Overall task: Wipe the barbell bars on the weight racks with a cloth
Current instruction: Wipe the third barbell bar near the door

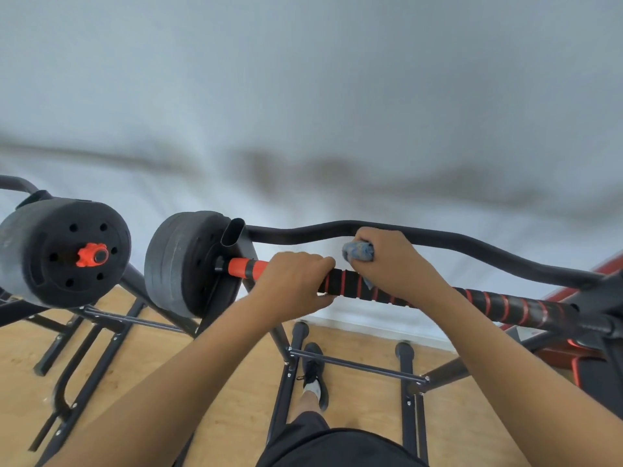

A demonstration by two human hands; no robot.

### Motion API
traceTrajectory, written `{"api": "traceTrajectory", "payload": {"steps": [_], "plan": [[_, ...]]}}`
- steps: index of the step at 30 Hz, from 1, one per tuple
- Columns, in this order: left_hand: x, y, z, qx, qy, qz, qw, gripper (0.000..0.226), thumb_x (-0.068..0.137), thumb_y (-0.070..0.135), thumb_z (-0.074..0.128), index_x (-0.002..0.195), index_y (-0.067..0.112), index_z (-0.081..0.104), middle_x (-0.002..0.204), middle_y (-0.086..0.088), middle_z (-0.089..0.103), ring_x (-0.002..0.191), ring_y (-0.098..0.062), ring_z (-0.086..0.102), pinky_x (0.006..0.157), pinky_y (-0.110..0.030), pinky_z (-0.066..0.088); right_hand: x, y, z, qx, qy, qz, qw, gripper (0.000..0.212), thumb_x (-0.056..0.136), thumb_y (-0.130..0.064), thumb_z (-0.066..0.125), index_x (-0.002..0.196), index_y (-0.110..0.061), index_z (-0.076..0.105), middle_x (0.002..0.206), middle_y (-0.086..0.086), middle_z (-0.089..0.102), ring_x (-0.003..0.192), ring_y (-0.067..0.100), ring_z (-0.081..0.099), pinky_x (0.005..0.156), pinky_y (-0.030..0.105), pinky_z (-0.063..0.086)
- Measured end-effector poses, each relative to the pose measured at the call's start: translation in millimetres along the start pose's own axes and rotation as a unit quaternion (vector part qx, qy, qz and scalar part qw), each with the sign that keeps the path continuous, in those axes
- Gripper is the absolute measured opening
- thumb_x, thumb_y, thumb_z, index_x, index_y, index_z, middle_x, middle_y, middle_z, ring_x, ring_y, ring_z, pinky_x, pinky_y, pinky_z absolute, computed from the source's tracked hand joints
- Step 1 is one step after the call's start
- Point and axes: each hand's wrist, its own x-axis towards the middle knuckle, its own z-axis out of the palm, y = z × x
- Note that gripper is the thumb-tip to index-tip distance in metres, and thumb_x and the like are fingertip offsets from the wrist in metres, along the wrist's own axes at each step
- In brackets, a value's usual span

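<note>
Nearest are dark shorts [337, 446] and a shoe [315, 369] on the wood floor [236, 365], standing inside the rack [357, 364] legs. Both arms reach up to the bar [505, 306], which lies across the rack at about chest height.

The left hand [296, 278] is curled round the bar where the orange sleeve meets the striped grip. The right hand [394, 264], just beside it, clutches a bunched blue cloth [359, 251] and wraps it against the grip, a corner hanging below.

The bar looks stiff and heavy, loaded with black plates [182, 264] on its left end, so it should sit firm under rubbing. The banded grip is probably tacky rather than slick, and the soft cloth may drag on its ridges. A full wrap of the cloth round the bar seems the best hold, with the free hand steadying the bar nearby.

Further left a second set of plates [50, 244] carries an orange collar [90, 255]. Behind runs a curved black bar [472, 246], then a white wall [303, 96].
</note>
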Motion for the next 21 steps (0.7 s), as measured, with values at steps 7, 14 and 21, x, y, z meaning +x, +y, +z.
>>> {"api": "traceTrajectory", "payload": {"steps": [7, 14, 21], "plan": [[12.4, 4.9, 5.2, 0.009, -0.042, -0.067, 0.997, 0.018, 0.096, 0.048, 0.06, 0.096, 0.031, 0.064, 0.074, 0.009, 0.063, 0.065, -0.015, 0.058, 0.061, -0.027, 0.042, -16.6, -3.6, 26.8, -0.134, 0.007, -0.063, 0.989, 0.02, 0.094, -0.034, 0.065, 0.104, -0.019, 0.057, 0.089, -0.011, 0.056, 0.079, 0.01, 0.054, 0.074, 0.022, 0.044], [35.8, -13.3, -4.1, -0.137, -0.224, -0.027, 0.965, 0.025, 0.084, 0.045, 0.078, 0.077, 0.025, 0.064, 0.071, 0.003, 0.069, 0.062, -0.012, 0.063, 0.057, -0.027, 0.049, -47.0, -2.3, 34.3, -0.164, 0.019, -0.149, 0.975, 0.033, 0.087, -0.029, 0.074, 0.114, -0.017, 0.058, 0.104, 0.0, 0.063, 0.087, 0.014, 0.057, 0.08, 0.027, 0.055], [25.3, -15.7, -8.0, -0.174, -0.157, -0.01, 0.972, 0.026, 0.078, 0.051, 0.078, 0.077, 0.034, 0.058, 0.067, 0.011, 0.064, 0.063, -0.005, 0.061, 0.062, -0.024, 0.05, -38.9, 15.1, -7.1, 0.041, 0.058, -0.061, 0.996, 0.006, 0.092, -0.021, 0.07, 0.093, -0.024, 0.065, 0.082, -0.012, 0.065, 0.072, 0.009, 0.063, 0.063, 0.016, 0.052]]}}
